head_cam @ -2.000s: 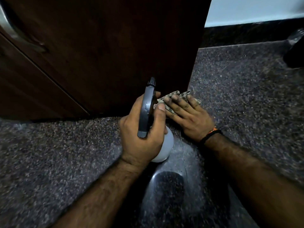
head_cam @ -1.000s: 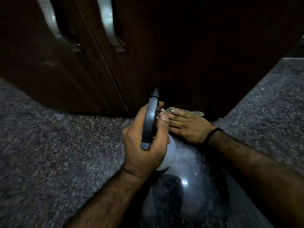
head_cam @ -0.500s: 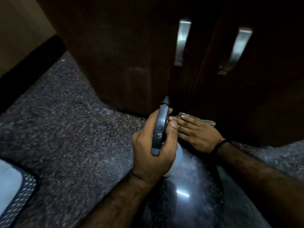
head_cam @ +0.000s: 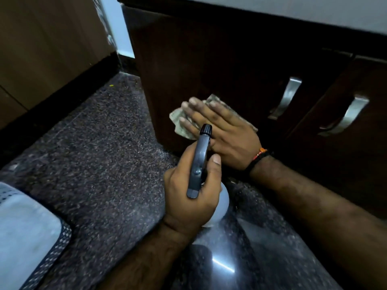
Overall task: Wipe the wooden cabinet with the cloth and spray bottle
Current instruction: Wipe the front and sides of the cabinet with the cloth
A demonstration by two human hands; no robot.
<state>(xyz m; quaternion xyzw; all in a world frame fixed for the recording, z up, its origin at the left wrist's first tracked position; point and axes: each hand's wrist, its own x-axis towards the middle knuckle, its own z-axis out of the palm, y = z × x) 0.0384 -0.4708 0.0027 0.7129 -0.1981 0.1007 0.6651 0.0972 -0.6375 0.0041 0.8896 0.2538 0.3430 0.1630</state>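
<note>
The dark wooden cabinet [head_cam: 219,59] fills the upper right, with two metal handles [head_cam: 285,98] on its doors. My right hand [head_cam: 222,130] lies flat, fingers spread, and presses a pale patterned cloth [head_cam: 178,120] against the lower left part of the cabinet front. My left hand [head_cam: 188,195] is closed around a spray bottle [head_cam: 200,164] with a dark trigger head and a white body. The bottle's nozzle points at the cabinet just below the cloth.
A speckled dark granite floor [head_cam: 94,153] spreads below and left. A brown wall panel with a black skirting [head_cam: 52,49] runs along the left. A light mat with a patterned border [head_cam: 25,237] lies at the bottom left. The second handle [head_cam: 347,116] is at the far right.
My view swung left along the cabinet to its left corner. My right hand rose from the cabinet's base up onto the door face with the cloth. My left hand kept the spray bottle.
</note>
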